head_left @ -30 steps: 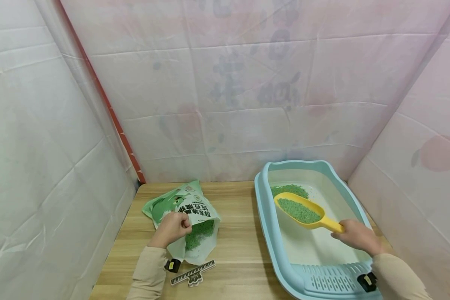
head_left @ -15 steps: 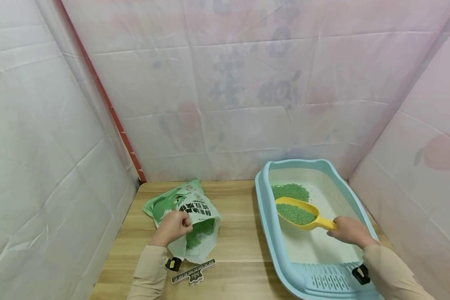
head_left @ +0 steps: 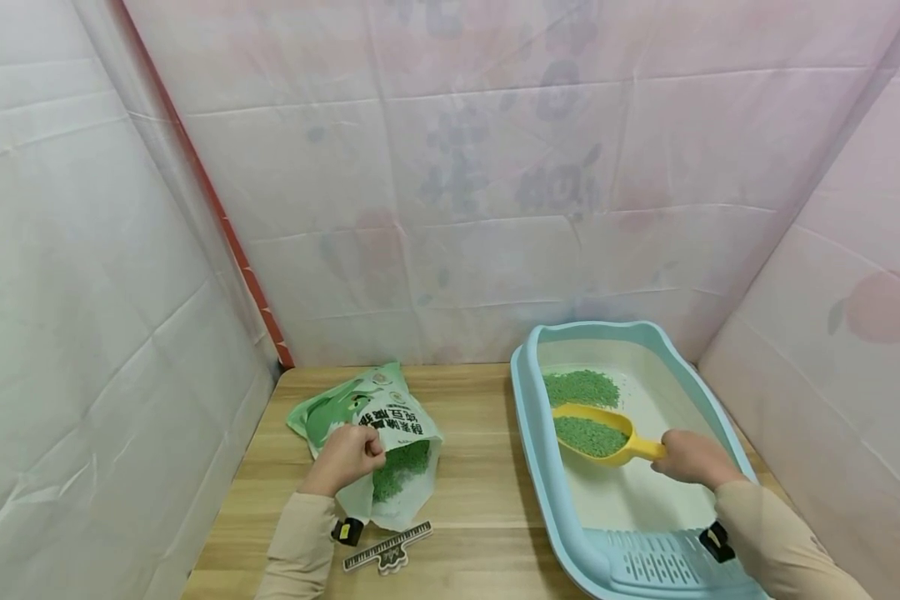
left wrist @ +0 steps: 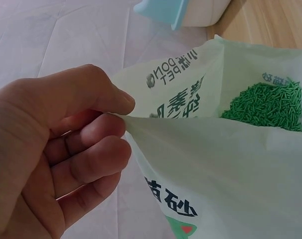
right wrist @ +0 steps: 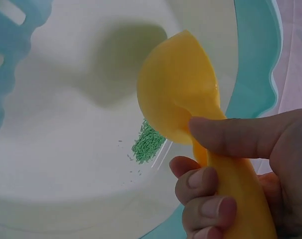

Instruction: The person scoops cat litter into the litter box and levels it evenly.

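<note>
1. The left hand [head_left: 342,458] pinches the edge of the green-and-white bag [head_left: 401,427] between thumb and forefinger, the other fingers loosely curled; the bag lies on the wooden table [head_left: 472,475], its mouth gaping over green pellets [head_left: 401,468].
2. The right hand [head_left: 692,458] grips the handle of the yellow scoop [head_left: 635,444], thumb along the top and fingers wrapped beneath.
3. The scoop carries a load of pellets [head_left: 589,435] inside the blue-rimmed tray [head_left: 532,437], above its pale floor (the right wrist view shows its shadow there).
4. A small pile [head_left: 583,388] of pellets lies at the tray's far left, just beyond the scoop.
5. A clip [head_left: 387,548] with a piano-key pattern rests near the bag's mouth; the left hand covers part of the bag, and the right wrist overlaps the slotted ledge [head_left: 652,557].
6. Compared with a second ago, the right hand and scoop sit farther left and more of the pile shows; the left hand, bag and clip look unchanged.
</note>
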`<act>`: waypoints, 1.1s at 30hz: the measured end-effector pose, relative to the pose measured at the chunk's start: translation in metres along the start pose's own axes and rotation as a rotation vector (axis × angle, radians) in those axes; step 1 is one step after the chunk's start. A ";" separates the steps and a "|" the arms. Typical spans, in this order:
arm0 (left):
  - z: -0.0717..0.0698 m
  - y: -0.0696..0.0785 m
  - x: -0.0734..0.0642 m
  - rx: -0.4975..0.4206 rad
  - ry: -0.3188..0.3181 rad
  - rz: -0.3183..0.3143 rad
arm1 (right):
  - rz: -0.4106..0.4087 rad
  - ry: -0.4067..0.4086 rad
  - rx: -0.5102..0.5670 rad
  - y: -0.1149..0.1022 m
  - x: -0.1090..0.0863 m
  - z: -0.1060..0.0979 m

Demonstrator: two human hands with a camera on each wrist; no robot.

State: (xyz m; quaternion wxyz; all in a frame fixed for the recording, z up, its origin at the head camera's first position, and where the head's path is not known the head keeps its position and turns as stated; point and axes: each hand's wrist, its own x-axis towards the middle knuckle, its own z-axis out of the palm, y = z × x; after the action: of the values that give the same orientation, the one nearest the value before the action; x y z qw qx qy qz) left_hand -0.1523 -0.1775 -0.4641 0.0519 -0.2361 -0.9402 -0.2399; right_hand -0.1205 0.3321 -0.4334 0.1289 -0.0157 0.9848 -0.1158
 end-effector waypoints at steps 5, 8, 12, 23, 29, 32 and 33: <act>0.001 0.000 0.000 -0.003 0.000 -0.004 | 0.005 0.005 -0.036 0.000 0.005 0.000; 0.001 -0.001 0.000 0.002 0.002 -0.004 | 0.005 0.007 -0.052 0.001 0.008 -0.001; 0.001 0.000 0.000 0.013 0.005 -0.001 | -0.004 0.025 -0.076 0.002 0.009 -0.003; 0.003 -0.001 -0.001 -0.001 0.011 0.001 | 0.016 0.041 -0.075 0.016 0.004 -0.006; 0.002 -0.001 -0.001 0.013 0.017 0.000 | 0.035 0.047 -0.062 0.022 -0.004 -0.012; 0.001 -0.001 -0.002 0.004 0.011 -0.003 | 0.039 0.050 -0.055 0.025 -0.009 -0.014; 0.000 -0.001 -0.002 0.003 0.009 -0.003 | 0.038 0.053 -0.056 0.026 -0.011 -0.014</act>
State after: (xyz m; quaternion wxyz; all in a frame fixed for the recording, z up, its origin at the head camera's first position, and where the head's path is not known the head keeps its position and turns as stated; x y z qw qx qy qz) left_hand -0.1512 -0.1788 -0.4650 0.0561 -0.2334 -0.9408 -0.2394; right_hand -0.1140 0.3612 -0.4233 0.1044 0.0028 0.9908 -0.0860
